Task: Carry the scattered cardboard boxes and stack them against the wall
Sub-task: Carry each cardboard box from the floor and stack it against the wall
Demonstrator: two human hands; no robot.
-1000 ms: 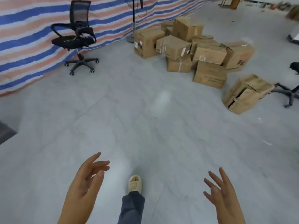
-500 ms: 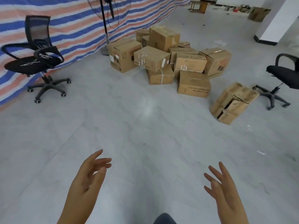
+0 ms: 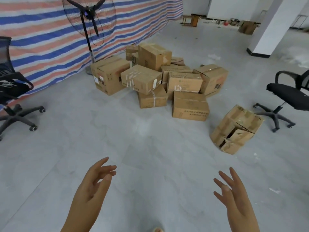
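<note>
A loose heap of several brown cardboard boxes (image 3: 157,77) lies on the grey floor ahead, close to the striped tarp wall (image 3: 50,36). One torn, tipped box (image 3: 236,129) sits apart to the right of the heap. My left hand (image 3: 93,186) and my right hand (image 3: 234,196) are raised low in the frame, palms facing each other, fingers spread, holding nothing. Both hands are well short of the boxes.
A standing fan (image 3: 88,15) is by the tarp, left of the heap. A black office chair (image 3: 11,91) stands at the left edge and another (image 3: 287,96) at the right. A white pillar (image 3: 270,27) and distant clutter (image 3: 247,26) are at the back right.
The view has tilted up and moved closer to the boxes; the heap now looks larger and nearer the centre. My hands keep the same spread, empty pose.
</note>
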